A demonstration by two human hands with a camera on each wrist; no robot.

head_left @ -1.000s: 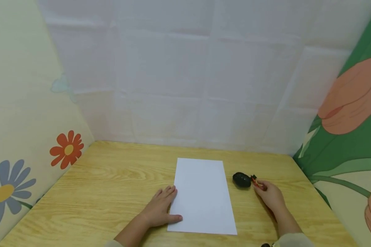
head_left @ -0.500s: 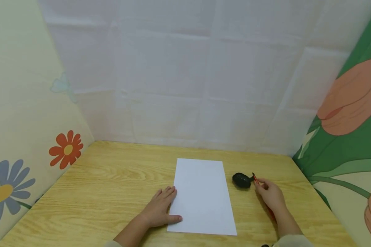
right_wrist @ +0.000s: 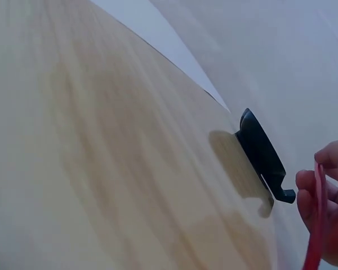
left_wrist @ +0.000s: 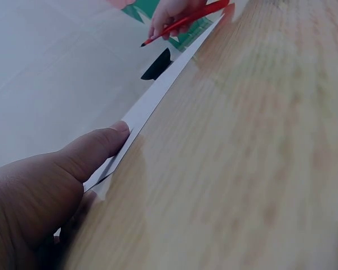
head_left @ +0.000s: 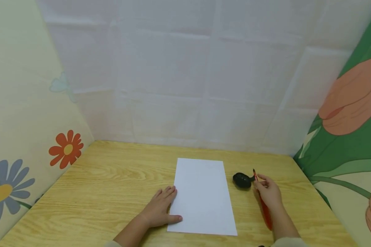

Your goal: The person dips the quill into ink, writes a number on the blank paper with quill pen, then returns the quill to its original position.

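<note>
A white sheet of paper [head_left: 202, 197] lies on the table. My left hand [head_left: 160, 207] rests flat along its left edge, fingers spread and thumb [left_wrist: 98, 146] on the sheet. To the right of the paper, my right hand [head_left: 269, 193] pinches a slim red pen-like stick [head_left: 266, 214] between thumb and fingers. Its dark pointed tip faces away from me, and its broad red end reaches back beside the forearm. Just left of that hand sits a glossy black oval piece [head_left: 242, 180] with a short hooked stem, also in the right wrist view. Its exact kind is unclear.
The wood-grain table [head_left: 120, 171] meets a creased white cloth [head_left: 173, 85] at its back edge. Flower-printed sheets stand at the left [head_left: 24, 103] and right [head_left: 352, 144] sides.
In my right hand the red stick has turned, its tip now pointing farther forward and its broad end showing left of the forearm. The left hand, paper and black piece have stayed put.
</note>
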